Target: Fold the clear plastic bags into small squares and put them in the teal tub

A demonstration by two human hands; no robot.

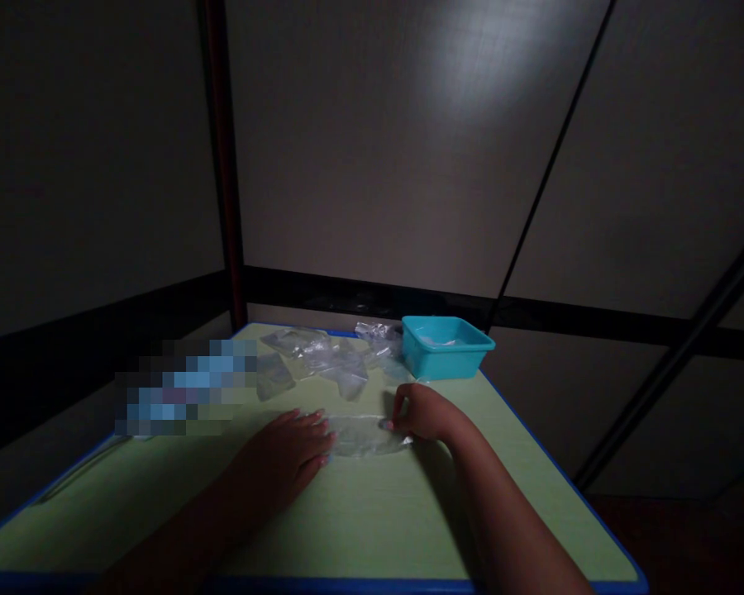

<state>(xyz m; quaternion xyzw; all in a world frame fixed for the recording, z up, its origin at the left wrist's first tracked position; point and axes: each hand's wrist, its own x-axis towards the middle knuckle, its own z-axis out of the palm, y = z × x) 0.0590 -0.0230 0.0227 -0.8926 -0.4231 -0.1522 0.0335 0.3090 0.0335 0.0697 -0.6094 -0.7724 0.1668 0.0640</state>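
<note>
A clear plastic bag (365, 438) lies flat on the green table in front of me. My left hand (291, 450) rests palm down on the bag's left end, its fingers stretched out. At the other end, the thumb and fingers of my right hand (422, 413) are pinched together at the bag's right part. Something small and dark shows at those fingertips, too small to name. More clear plastic bags (322, 355) lie crumpled and overlapping just beyond my hands.
A turquoise plastic basket (450, 361) stands at the table's far right edge with some clear plastic inside. A blurred-out blue item (192, 384) lies along the left edge. The green table (360, 529) has a blue rim, and dark-framed panels (372, 165) rise behind it.
</note>
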